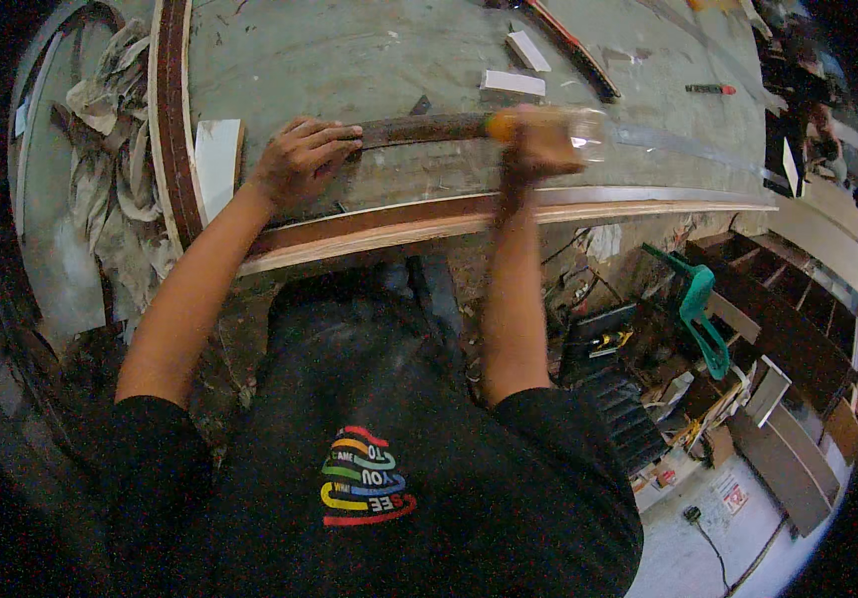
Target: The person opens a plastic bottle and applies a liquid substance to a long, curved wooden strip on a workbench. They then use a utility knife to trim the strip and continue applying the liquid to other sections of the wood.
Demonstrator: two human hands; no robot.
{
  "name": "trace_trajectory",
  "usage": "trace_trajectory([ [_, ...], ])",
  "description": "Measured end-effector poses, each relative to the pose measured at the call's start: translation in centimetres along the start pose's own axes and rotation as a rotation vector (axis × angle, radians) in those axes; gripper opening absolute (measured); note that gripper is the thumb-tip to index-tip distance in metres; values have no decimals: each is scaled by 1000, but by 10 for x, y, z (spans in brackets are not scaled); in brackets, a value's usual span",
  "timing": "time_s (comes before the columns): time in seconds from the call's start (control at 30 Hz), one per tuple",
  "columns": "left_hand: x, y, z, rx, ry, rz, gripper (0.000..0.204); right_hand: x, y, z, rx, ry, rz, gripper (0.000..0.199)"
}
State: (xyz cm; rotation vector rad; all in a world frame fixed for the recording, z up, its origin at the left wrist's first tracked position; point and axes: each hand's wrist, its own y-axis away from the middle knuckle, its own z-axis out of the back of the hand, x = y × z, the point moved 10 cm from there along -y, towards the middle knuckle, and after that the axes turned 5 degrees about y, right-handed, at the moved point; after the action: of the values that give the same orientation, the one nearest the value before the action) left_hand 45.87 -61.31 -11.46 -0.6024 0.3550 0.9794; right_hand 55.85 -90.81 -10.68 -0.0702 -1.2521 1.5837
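Observation:
My left hand (305, 159) rests on the worktop with its fingers closed around the end of a dark brown strip (424, 131). The strip runs rightward from those fingers to my right hand (526, 145). Motion smears the right hand, which is closed on a yellowish-tan thing (553, 140) with a glossy, clear-looking end; its kind cannot be made out. Just in front of both hands lies a long wood-edged board (389, 229) along the near side of the worktop. Beside the left wrist stands a white piece (217, 164).
Two white offcuts (514, 83), a long red-and-dark tool (578, 50) and a red-tipped marker (711, 90) lie on the greenish worktop (349, 60). Crumpled cloth (115, 149) is at the left. A green plastic piece (696, 299) and dark shelving (768, 279) are at the lower right.

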Motion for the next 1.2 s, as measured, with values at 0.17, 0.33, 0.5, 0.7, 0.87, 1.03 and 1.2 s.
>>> trace_trajectory([
  [0.17, 4, 3, -7, 24, -27, -1, 25, -46, -24, 18, -171, 66, -205, 31],
  [0.33, 10, 4, -3, 33, -51, -31, 30, 72, 47, -50, -71, -287, -194, 35],
  [0.5, 14, 9, -2, 16, -38, 25, 31, 117, 56, -70, 64, -401, -62, 39],
  [0.7, 11, 3, -4, 18, -50, 30, 27, 8, -28, -2, 227, 211, 163, 32],
  [0.87, 6, -1, -2, 33, -6, -6, 26, 21, 5, -23, -87, -246, -183, 56],
  [1.03, 11, 1, -4, 55, 50, 60, 26, 127, 61, -63, -60, -84, 1, 87],
  [1.2, 7, 14, -6, 196, -74, -34, 41, 106, 26, -29, -214, -80, -159, 39],
])
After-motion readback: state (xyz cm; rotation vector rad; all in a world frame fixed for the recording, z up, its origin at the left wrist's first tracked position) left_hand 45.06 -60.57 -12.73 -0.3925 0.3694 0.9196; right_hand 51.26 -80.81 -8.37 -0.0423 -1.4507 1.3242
